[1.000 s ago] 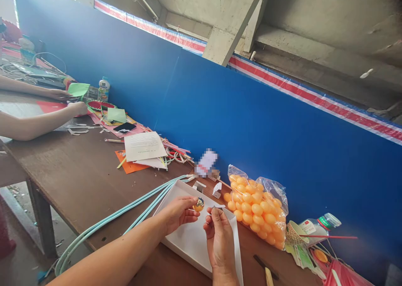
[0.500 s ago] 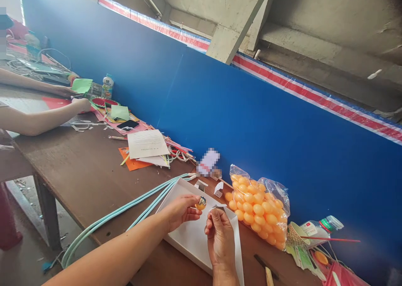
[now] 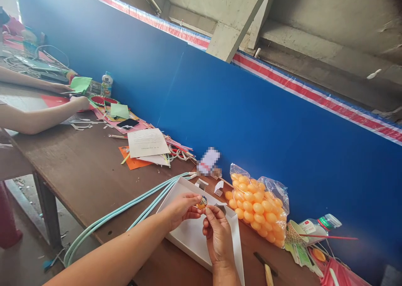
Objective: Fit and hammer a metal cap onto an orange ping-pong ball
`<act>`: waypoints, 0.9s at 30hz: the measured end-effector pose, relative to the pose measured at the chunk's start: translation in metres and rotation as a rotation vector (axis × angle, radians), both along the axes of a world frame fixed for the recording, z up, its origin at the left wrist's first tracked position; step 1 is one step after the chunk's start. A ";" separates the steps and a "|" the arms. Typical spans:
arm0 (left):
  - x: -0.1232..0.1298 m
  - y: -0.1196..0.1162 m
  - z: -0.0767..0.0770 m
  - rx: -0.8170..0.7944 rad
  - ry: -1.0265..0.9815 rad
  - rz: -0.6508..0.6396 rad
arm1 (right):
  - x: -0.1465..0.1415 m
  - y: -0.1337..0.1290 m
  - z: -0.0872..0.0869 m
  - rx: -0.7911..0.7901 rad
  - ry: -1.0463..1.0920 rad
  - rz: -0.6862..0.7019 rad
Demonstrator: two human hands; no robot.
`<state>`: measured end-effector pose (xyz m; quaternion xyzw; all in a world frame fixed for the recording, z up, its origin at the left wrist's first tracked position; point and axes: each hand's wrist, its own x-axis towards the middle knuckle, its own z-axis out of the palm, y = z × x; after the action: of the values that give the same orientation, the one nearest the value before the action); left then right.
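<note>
Over a white shallow box [image 3: 188,235], my left hand [image 3: 184,210] pinches a small orange ball [image 3: 202,202] partly covered with shiny silver pieces. My right hand [image 3: 217,231] is at the ball's right side, thumb and forefinger pressed together close to its surface; whatever they hold is too small to make out. A small grey-white piece [image 3: 221,206] lies at the box's far edge, just behind my right hand.
A clear bag of orange balls [image 3: 259,208] stands right of the box. Light blue cords [image 3: 125,208] run along its left. Papers [image 3: 147,143] lie farther back. Another person's hands [image 3: 78,101] hold green paper at the far left. A bottle [image 3: 320,227] lies at right.
My right hand has moved slightly left and up, from the grey-white piece to the ball. My left hand keeps its hold. The other person's hands have shifted slightly.
</note>
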<state>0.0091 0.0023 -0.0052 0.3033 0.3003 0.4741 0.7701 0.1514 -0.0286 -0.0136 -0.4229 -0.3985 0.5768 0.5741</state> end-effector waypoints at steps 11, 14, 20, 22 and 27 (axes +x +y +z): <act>-0.001 0.001 -0.006 0.049 0.060 -0.002 | 0.000 0.004 -0.004 -0.010 0.062 0.001; -0.001 0.000 -0.005 0.054 0.064 -0.006 | 0.000 0.004 -0.003 -0.014 0.086 -0.001; 0.000 0.000 -0.005 0.051 0.060 -0.016 | -0.001 0.004 -0.001 -0.026 0.090 -0.011; 0.000 0.001 -0.007 0.063 0.057 -0.016 | -0.001 0.003 0.000 -0.024 0.081 -0.016; -0.001 0.001 -0.007 0.089 0.063 -0.014 | 0.000 0.002 -0.001 -0.016 0.077 -0.009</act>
<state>0.0086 0.0035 -0.0122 0.3541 0.3009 0.4720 0.7492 0.1510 -0.0263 -0.0144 -0.4067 -0.3696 0.5934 0.5881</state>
